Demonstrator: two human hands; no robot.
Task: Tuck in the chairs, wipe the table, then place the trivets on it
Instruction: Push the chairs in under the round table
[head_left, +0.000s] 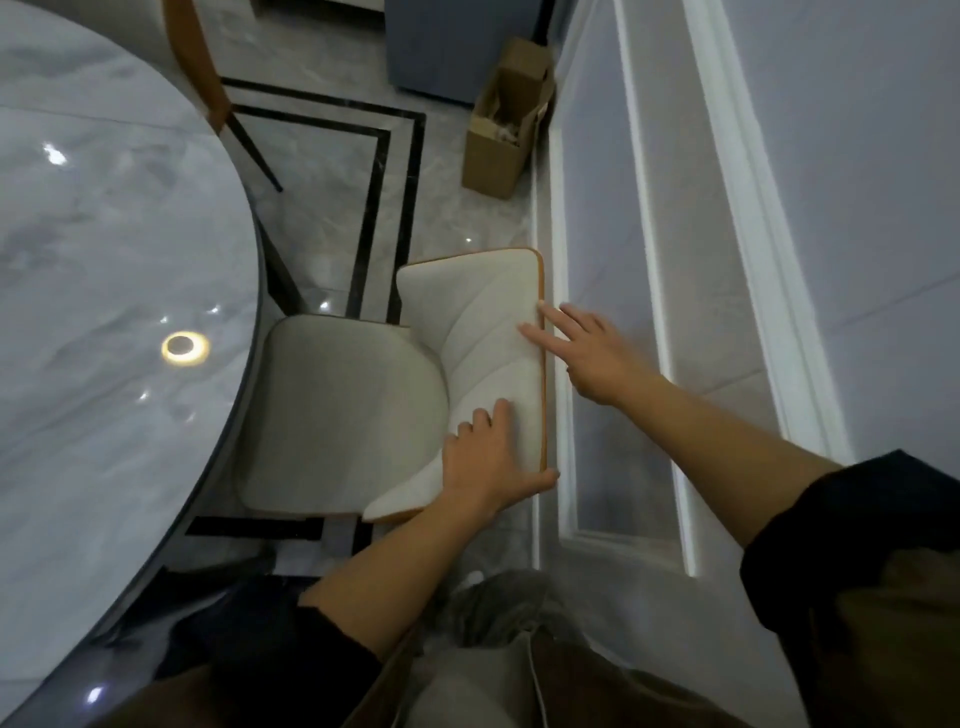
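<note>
Filling the left of the frame, a round grey marble table (104, 260) is being seen from above, and ceiling lights are being mirrored in its glossy top. At the upper left, just past the table's rim, a second chair (208, 67) with an orange back and a thin dark leg is being shown only in part.

At the centre, a chair (337, 405) with a cream seat is being shown close against the table, the seat's left edge being overlapped by the rim. Its backrest (483, 322), cream with an orange trim, is being turned toward the right of the frame. The lower end of that backrest is being gripped by the left hand (488, 462): the fingers are being laid curled on the padded front while the thumb is being hooked round the orange edge.

At the top of the frame, a blue-grey cabinet (441, 41) is being cut off by the upper edge. Just right of it, a cardboard box (498, 156) is being stood on the pale tiled floor (322, 171) against the wall (857, 156). Its flaps are being shown open, and something pale is being glimpsed inside, too small to be told.

Right of centre, the backrest's upper edge is being touched by the right hand (592, 358), whose fingers are being held straight and spread, nothing being clasped. The right of the frame is being taken up by the panelled wall.
</note>
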